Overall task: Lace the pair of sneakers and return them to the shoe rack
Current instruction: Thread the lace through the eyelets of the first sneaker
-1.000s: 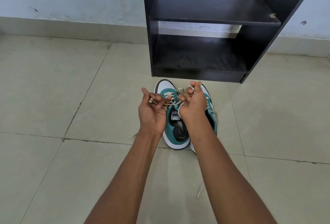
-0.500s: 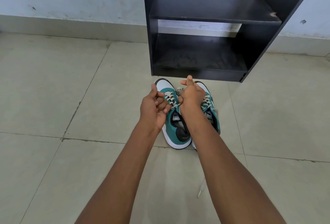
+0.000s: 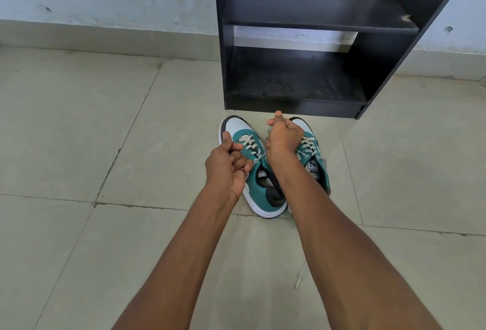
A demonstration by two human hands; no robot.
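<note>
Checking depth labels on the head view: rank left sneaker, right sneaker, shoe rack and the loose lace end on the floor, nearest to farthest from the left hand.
From the left hand:
1. Left sneaker, directly under and beside the hand.
2. Right sneaker, the next shoe over, to the right.
3. Shoe rack ahead and loose lace end on the floor to the near right: too close to call.

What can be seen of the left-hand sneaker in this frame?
The left sneaker stands upright on the tiled floor, toe toward the shoe rack and beside its pair. It looks like teal suede with a white toe, a dark toe edge and heel patch, and a white sole. Off-white laces cross the eyelets. The left hand and right hand each grip a lace end, drawn out to either side.
</note>
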